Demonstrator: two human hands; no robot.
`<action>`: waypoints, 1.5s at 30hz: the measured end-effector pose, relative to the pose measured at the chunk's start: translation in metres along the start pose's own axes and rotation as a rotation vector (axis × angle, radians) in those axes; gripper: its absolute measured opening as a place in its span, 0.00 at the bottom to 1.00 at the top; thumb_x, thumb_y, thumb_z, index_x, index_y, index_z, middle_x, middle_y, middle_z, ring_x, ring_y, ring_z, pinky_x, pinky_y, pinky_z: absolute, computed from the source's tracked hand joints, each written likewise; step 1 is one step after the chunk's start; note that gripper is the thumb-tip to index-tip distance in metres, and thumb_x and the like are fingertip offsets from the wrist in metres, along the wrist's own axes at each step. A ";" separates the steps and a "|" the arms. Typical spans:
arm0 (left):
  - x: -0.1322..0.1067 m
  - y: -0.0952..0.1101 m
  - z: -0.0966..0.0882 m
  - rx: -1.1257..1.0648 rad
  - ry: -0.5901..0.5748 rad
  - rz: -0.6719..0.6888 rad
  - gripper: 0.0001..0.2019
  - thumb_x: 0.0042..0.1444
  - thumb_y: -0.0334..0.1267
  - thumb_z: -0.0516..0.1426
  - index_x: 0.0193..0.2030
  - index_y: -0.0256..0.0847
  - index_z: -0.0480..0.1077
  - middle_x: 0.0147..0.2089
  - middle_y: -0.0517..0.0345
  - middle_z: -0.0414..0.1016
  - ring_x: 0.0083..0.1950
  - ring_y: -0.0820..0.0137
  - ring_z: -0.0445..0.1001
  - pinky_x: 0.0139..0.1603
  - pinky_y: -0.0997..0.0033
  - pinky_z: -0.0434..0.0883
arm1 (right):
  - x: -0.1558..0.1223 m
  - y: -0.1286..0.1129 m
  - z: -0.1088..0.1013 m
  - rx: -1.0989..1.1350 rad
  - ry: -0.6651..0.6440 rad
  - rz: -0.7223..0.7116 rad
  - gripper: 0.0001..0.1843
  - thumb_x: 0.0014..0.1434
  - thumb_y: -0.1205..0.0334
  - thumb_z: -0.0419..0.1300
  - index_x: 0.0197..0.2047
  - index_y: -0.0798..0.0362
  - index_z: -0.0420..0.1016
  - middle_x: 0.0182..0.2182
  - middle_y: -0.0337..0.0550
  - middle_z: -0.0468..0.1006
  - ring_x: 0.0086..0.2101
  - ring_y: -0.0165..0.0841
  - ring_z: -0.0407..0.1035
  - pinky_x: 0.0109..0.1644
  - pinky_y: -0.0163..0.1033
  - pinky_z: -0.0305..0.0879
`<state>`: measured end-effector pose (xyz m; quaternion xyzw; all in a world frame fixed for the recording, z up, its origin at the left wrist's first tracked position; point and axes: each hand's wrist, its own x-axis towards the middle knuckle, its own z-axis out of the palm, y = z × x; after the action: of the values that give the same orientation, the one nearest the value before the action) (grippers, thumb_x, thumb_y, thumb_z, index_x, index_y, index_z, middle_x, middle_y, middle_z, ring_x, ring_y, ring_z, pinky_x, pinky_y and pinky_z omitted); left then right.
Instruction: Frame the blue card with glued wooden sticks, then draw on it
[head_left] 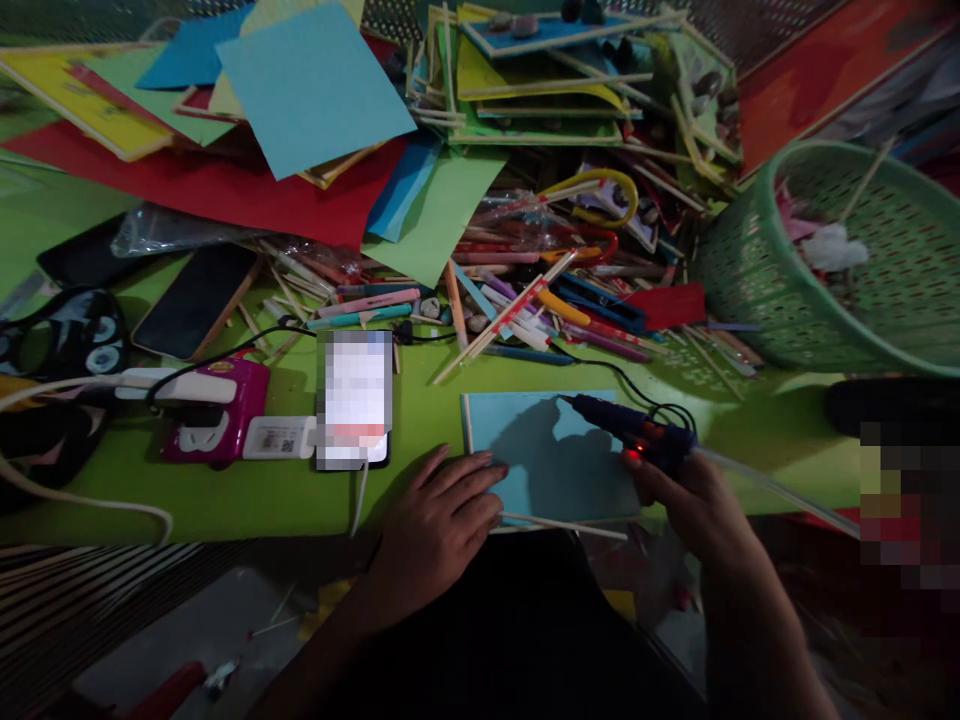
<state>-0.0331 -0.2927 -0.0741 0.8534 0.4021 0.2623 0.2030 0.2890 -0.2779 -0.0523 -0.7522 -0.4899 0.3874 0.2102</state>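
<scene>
My right hand [694, 500] is closed around a dark blue hot glue gun [626, 425] with a small red light glowing on it. Its nozzle points left, at the far edge of a light blue card [517, 430]. A glue stick [780, 490] sticks out behind the gun. My left hand [454, 510] lies flat with fingers stretched over the card's lower left side. Along the card's left edge runs a thin wooden stick [466, 420]. Another pale stick [577, 526] lies at the near edge, partly hidden by my left hand.
Left of the card are a lit phone [354, 400], a pink power socket [225, 405] with cables, and a dark phone [196, 300]. Behind lie pens, loose sticks and coloured paper [315, 85]. Stick-framed cards [540, 110] are piled farther back. A green basket [825, 320] stands right.
</scene>
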 end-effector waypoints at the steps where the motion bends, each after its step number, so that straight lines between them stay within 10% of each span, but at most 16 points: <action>1: 0.000 0.000 0.000 0.003 -0.002 0.001 0.08 0.70 0.31 0.56 0.45 0.45 0.77 0.63 0.62 0.80 0.68 0.68 0.73 0.75 0.55 0.61 | 0.000 0.000 0.000 -0.006 0.002 0.000 0.27 0.55 0.35 0.66 0.23 0.49 0.69 0.18 0.39 0.69 0.21 0.33 0.63 0.24 0.39 0.58; 45: 0.002 -0.001 0.002 -0.006 0.042 0.028 0.09 0.72 0.32 0.54 0.45 0.44 0.75 0.62 0.63 0.81 0.66 0.66 0.75 0.73 0.55 0.62 | -0.001 -0.007 0.000 0.058 0.023 -0.004 0.23 0.53 0.39 0.67 0.29 0.52 0.74 0.21 0.38 0.70 0.23 0.32 0.62 0.25 0.38 0.60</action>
<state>-0.0318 -0.2910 -0.0761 0.8525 0.3936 0.2842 0.1936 0.2849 -0.2759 -0.0473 -0.7491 -0.4776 0.3923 0.2383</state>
